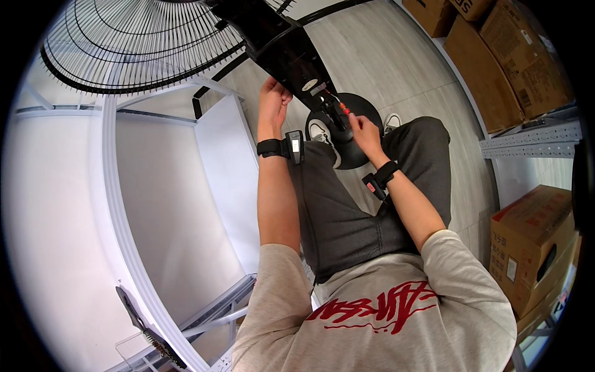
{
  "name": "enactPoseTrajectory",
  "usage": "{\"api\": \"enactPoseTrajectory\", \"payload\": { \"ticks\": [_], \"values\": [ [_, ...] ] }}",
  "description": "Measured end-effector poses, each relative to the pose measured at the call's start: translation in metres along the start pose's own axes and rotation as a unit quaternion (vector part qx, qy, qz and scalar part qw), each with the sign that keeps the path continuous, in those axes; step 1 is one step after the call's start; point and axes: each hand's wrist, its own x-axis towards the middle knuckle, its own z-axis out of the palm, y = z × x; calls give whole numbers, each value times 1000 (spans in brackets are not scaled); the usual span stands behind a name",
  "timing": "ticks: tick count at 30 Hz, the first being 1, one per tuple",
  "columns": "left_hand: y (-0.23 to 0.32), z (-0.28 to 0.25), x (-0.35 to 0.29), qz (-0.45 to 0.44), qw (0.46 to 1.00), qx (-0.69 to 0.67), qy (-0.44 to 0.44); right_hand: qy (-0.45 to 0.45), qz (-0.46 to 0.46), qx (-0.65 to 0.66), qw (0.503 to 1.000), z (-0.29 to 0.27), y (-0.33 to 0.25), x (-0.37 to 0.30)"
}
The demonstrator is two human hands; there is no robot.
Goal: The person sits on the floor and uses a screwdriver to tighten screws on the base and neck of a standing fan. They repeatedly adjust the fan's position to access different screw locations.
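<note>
1. Near the top middle, a black fan (290, 54) stands on a round base (359, 156) on the floor (409, 74), by the person's shoes.
2. The two hands are apart. The right hand (367, 131) grips a red-orange screwdriver (345, 109), pointing at the fan's open part.
3. The left hand (276, 104) has bent fingers beside the fan; I cannot tell if it touches.
4. The fan has a pale oval label (311, 85).
5. Red writing (378, 310) crosses the shirt (353, 347); dark print marks a brown box (532, 242).
</note>
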Motion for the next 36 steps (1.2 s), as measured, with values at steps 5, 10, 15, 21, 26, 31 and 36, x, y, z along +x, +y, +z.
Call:
{"api": "enactPoseTrajectory", "payload": {
  "ticks": [5,10,15,21,26,31,36],
  "values": [
    [0,-2,0,-5,1000,0,-17,-2,2,-18,1000,-3,1,3],
    [-1,0,-1,2,1000,-6,-3,-121,135,69,981,-6,2,12],
    [1,0,-1,-3,1000,0,-11,43,-30,-13,999,3,5,2],
    [0,-3,-1,-3,1000,-8,-5,-109,104,79,985,-7,-6,6],
    [0,5,0,-4,1000,12,-10,82,-64,-20,994,7,15,5],
    [1,-6,-3,2,1000,-7,1,-106,94,69,988,-6,-8,5],
    [0,2,0,5,1000,-7,-7,-23,33,55,998,3,7,8]
  ]
}}
